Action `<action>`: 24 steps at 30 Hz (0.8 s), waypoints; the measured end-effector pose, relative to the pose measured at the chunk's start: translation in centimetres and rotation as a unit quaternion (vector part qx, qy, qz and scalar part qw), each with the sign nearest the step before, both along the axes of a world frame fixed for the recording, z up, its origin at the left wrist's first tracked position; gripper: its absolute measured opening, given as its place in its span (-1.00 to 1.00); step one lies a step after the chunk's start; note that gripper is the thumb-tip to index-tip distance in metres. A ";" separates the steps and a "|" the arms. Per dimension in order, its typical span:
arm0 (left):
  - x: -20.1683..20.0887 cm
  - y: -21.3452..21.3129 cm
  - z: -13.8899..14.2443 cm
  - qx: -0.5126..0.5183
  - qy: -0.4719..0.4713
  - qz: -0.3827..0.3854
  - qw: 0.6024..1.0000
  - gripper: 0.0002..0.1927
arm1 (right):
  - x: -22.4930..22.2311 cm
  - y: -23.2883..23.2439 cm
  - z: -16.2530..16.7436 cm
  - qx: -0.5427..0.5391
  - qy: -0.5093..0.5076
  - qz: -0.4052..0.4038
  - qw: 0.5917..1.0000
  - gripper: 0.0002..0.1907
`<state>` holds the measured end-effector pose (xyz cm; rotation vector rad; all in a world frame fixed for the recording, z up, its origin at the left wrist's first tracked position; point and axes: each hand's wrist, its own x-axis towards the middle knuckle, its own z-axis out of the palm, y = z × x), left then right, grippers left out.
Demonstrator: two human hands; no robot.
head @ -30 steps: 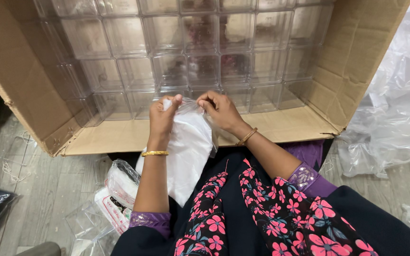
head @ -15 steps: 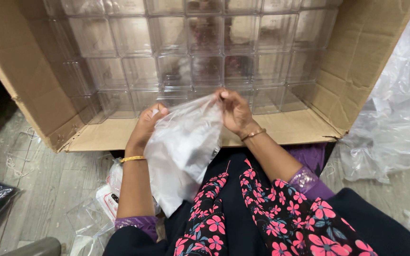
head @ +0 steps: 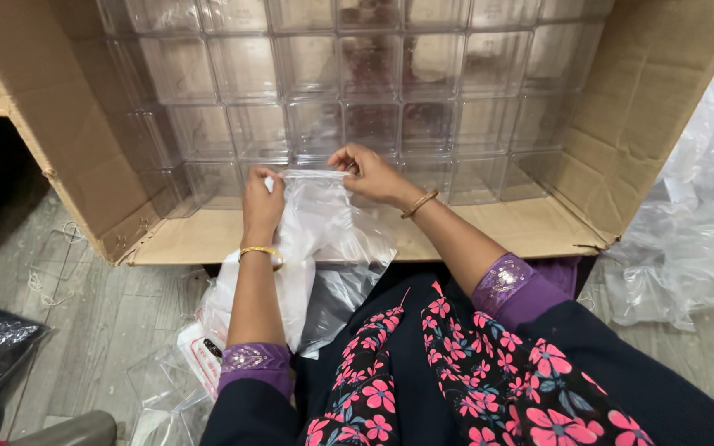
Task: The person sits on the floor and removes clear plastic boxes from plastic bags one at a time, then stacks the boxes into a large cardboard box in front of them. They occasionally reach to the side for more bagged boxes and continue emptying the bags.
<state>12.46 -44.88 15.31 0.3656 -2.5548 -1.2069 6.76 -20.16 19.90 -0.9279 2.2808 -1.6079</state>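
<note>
So the person has the clear plastic bag (head: 324, 227) stretched between both hands at the middle of the frame, top edge pulled taut. The left hand (head: 262, 202) has a tight pinch grip on the left corner of the bag's mouth, and the right hand (head: 369, 172) is pinched shut on the right corner. The rest of the bag hangs down over the lap, with something white inside.

What could go wrong, as a guess: that film looks thin and slippery, so one corner could slide out of a pinch and the mouth would flop shut. Pulling too hard sideways might stretch or tear the edge. The bag also hangs right in front of the cardboard box (head: 646, 107), so it could snag on the flap (head: 530, 227).

Surroundings: the box lies on its side, filling the upper frame, packed with stacked clear plastic containers (head: 373, 74). The floor (head: 101, 330) is grey wood-look planks. Loose plastic wrap (head: 687, 239) piles up at the right, more small bags (head: 183, 372) sit lower left.
</note>
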 end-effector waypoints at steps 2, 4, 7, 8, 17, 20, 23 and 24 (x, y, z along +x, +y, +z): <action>-0.5 -0.2 -1.1 0.022 0.007 -0.038 0.999 -0.77 | -0.2 0.4 -0.5 0.061 0.049 -0.065 0.995 -0.74; -1.1 -0.1 -1.8 0.032 0.020 -0.062 0.997 -0.77 | 0.0 0.4 -1.3 0.108 0.081 -0.125 0.983 -0.79; -1.5 0.5 -1.9 0.050 0.009 -0.054 0.997 -0.73 | 0.7 -0.4 -2.9 0.131 0.123 -0.189 0.965 -0.78; -1.5 0.7 -1.5 0.046 0.031 -0.065 0.996 -0.75 | 0.8 -0.7 -3.5 0.122 0.146 -0.199 0.961 -0.74; -2.9 6.5 4.9 0.405 0.064 -0.124 0.904 -0.94 | -2.5 4.4 -1.2 -0.108 0.064 -0.226 0.966 -0.92; -6.0 8.7 5.5 0.478 0.137 -0.197 0.845 -0.92 | -3.5 6.9 1.1 -0.070 0.180 -0.268 0.944 -0.91; -8.9 10.1 4.2 0.470 0.186 -0.203 0.839 -0.91 | -4.0 7.7 2.0 -0.022 0.220 -0.298 0.929 -0.90; -9.4 10.0 3.5 0.439 0.206 -0.181 0.856 -0.91 | -3.9 7.6 1.9 0.020 0.279 -0.284 0.917 -0.85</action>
